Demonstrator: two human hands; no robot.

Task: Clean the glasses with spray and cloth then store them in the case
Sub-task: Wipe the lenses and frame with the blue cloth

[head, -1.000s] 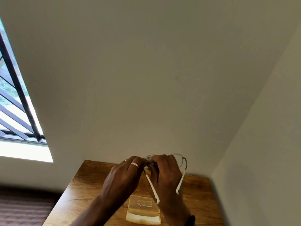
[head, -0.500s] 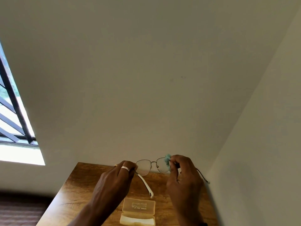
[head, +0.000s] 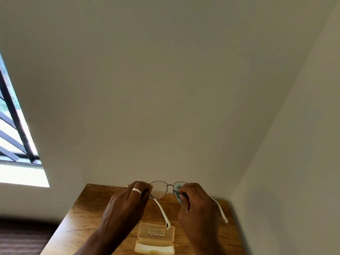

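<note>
Thin-framed glasses [head: 159,189] with white temple tips are held up above the wooden table [head: 86,214], temples unfolded toward me. My left hand [head: 127,205], with rings on two fingers, pinches the frame at its left hinge. My right hand [head: 197,205] presses a small teal cloth [head: 177,190] against the right lens. Below the glasses a translucent yellowish case [head: 155,240] lies open on the table. No spray bottle is in view.
The table stands in a corner between a back wall and a right wall [head: 294,162]. A barred window [head: 16,144] is at the left. Dark floor shows left of the table.
The glasses have swung from edge-on to facing me with both temples spread. My right hand moved from the middle of the frame to the right lens with the cloth.
</note>
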